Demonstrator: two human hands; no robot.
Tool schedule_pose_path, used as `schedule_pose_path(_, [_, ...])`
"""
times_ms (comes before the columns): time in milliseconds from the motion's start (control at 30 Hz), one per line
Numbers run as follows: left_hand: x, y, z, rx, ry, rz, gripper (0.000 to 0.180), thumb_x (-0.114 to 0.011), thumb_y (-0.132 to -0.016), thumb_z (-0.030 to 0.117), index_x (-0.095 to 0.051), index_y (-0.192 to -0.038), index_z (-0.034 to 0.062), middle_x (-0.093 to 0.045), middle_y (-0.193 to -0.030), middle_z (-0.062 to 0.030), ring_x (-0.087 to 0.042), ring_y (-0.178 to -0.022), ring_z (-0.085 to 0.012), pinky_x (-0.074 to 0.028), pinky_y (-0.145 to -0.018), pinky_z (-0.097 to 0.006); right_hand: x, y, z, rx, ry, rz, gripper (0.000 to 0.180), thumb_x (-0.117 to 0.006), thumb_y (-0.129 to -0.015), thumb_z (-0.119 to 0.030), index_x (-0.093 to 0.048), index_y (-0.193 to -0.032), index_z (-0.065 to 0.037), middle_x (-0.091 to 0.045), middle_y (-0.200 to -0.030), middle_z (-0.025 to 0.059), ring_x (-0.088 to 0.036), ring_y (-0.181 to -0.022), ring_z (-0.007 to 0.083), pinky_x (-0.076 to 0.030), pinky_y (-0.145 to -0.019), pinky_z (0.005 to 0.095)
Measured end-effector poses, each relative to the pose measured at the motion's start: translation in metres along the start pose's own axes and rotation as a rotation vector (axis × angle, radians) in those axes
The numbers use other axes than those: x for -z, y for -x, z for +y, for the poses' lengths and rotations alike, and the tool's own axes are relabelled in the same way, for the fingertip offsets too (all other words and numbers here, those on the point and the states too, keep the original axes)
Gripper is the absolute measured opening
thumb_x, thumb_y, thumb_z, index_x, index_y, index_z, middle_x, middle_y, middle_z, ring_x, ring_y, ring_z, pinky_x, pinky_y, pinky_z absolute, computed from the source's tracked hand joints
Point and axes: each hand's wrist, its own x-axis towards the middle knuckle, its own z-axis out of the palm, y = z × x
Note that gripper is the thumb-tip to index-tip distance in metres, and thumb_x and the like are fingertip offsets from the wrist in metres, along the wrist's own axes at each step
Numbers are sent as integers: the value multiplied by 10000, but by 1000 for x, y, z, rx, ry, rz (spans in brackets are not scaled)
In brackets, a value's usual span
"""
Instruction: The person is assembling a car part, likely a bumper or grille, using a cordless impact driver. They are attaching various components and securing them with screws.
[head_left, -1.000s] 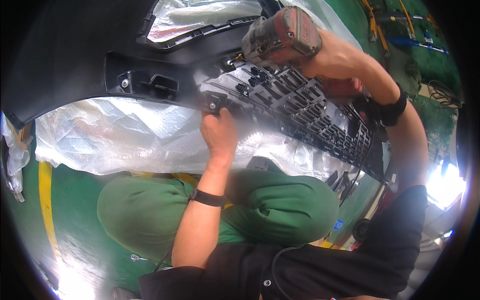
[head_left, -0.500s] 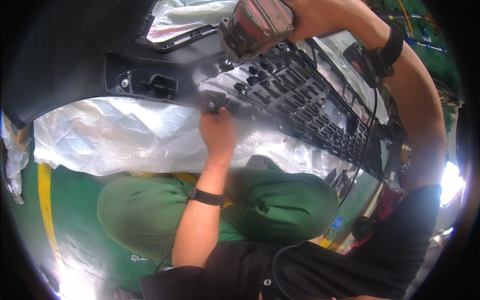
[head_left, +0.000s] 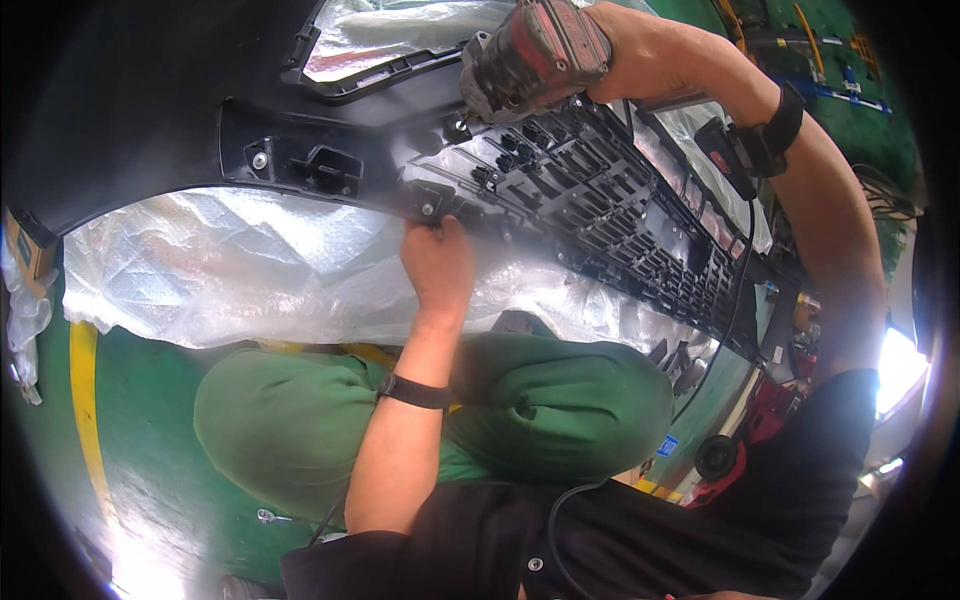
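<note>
In front of me lies a large black car bumper [head_left: 110, 110] with its inner side showing. A black lattice grille [head_left: 620, 210] is fitted in it. My left hand [head_left: 438, 262] is closed with curled fingers on the bumper's near edge, just below a tab with a screw [head_left: 428, 209]. My right hand [head_left: 640, 50] is wrapped round a worn red and black cordless power driver [head_left: 535, 62], held over the upper end of the grille. The driver's tip is hidden from here. Another screw [head_left: 459, 126] shows just beneath the driver's body.
Clear bubble wrap [head_left: 240, 270] lies under the bumper, above my green-trousered knees [head_left: 560, 410]. A ratchet wrench [head_left: 272, 517] rests on the green floor [head_left: 190, 450] at the lower left. A cardboard piece [head_left: 32, 255] stands at far left. Red equipment with a black wheel [head_left: 716, 456] is at the right.
The driver in my right hand has shifted slightly to the right. The bumper also appears a little further right in view. My left hand keeps its hold on the edge.
</note>
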Motion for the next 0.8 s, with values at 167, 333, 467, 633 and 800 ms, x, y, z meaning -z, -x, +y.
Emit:
schedule_pose_path(167, [2, 2, 10, 4, -2, -5, 200, -570, -931, -8, -639, -1111, -63, -722, -949, -88, -658, -779, -141, -508, -695, -298, 0, 2, -9, -92, -66, -6, 325, -770, -791, -177, -704, -1076, -35, -742, -1004, 177, -678, -913, 291, -549, -824, 410])
schedule_pose_path(333, [2, 2, 7, -12, 6, -3, 201, -578, -928, -11, -642, -1109, -73, -730, -954, -110, -668, -789, -154, -514, -711, -301, -14, -2, -2, -147, 27, 36, 347, -756, -786, -182, -712, -1098, -38, -746, -1023, 184, -696, -959, 314, -556, -844, 419])
schedule_pose_path(467, [1, 2, 13, -12, -38, -19, 193, -577, -926, -14, -651, -1092, -77, -736, -944, -111, -677, -794, -160, -523, -715, -307, -25, 5, 4, -98, -6, 145, 299, -726, -735, -125, -737, -1008, -4, -739, -887, 195, -702, -798, 302, -560, -735, 408])
schedule_pose_path(633, [3, 0, 4, -56, -9, -12, 211, -581, -921, -14, -658, -1106, -79, -737, -936, -103, -671, -771, -156, -528, -706, -308, -10, 5, -17, -126, -48, 46, 305, -748, -770, -189, -732, -1040, -49, -754, -987, 191, -711, -939, 337, -560, -834, 431])
schedule_pose_path(800, [3, -1, 2, -55, 7, -34, 209, -577, -920, -12, -666, -1097, -75, -729, -914, -92, -658, -740, -154, -524, -692, -306, -18, 15, -17, -84, -8, 137, 297, -726, -751, -149, -741, -1024, -34, -747, -915, 188, -708, -853, 322, -564, -776, 422])
